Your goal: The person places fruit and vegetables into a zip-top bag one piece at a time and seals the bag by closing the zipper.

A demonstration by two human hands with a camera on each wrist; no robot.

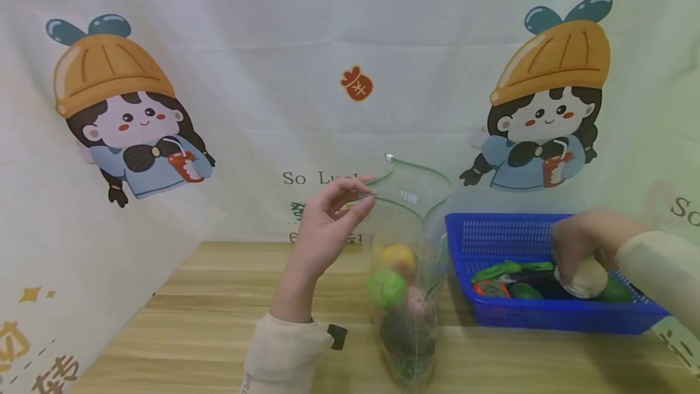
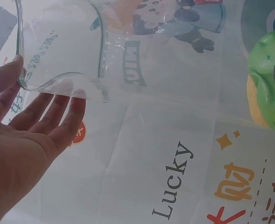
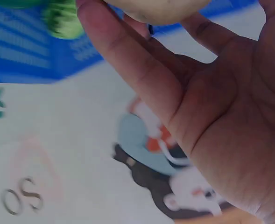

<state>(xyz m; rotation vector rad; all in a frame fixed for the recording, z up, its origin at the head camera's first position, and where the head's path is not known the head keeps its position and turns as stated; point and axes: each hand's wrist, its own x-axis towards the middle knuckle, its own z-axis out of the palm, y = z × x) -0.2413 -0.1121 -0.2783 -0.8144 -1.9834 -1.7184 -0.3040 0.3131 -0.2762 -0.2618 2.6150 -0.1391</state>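
My left hand (image 1: 330,217) pinches the rim of a clear zip bag (image 1: 401,211) with green edging, thumb on one side and fingers on the other. The bag stands upright with its mouth spread. Inside it are a yellow piece (image 1: 400,256), a round green vegetable (image 1: 386,289), a pinkish piece (image 1: 416,302) and dark items lower down. Over the blue basket (image 1: 547,315), my right hand (image 1: 582,236) holds a cream-coloured round vegetable (image 1: 587,281), its fingers curled over the top. The right wrist view shows only the pale vegetable's (image 3: 160,10) lower part.
The basket also holds a long dark purple vegetable (image 1: 538,283), a green pepper-like piece (image 1: 500,270), an orange-red piece (image 1: 489,289) and other green pieces. Bag and basket stand close together on a wooden table (image 1: 219,327). Behind hangs a printed cloth (image 1: 262,90).
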